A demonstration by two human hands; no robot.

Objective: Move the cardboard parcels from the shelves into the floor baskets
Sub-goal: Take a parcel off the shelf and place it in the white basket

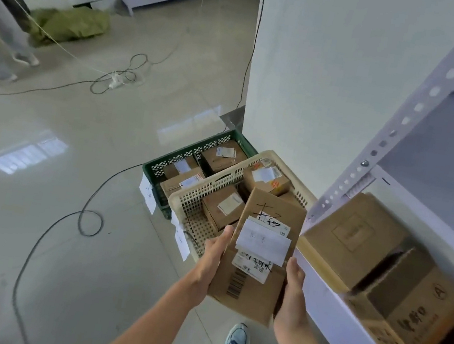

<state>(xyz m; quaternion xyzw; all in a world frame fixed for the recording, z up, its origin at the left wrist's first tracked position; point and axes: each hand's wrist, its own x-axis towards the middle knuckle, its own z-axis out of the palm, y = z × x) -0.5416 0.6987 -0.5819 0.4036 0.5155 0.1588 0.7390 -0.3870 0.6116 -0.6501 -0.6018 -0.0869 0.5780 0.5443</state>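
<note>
Tiled floor [112,273]; beige basket [210,190] at 12 o'clock from parcel [260,255].
Left grip [212,262], right grip [293,291] clasp its sides; advise lowering level into basket's 7 o'clock corner.

One wide-angle view only, worn on the head: it looks forward and steeply down from just above and behind the left grip [213,256] and right grip [294,291], with floor baskets [200,197] beyond the grip and shelf [345,320] right of it
</note>
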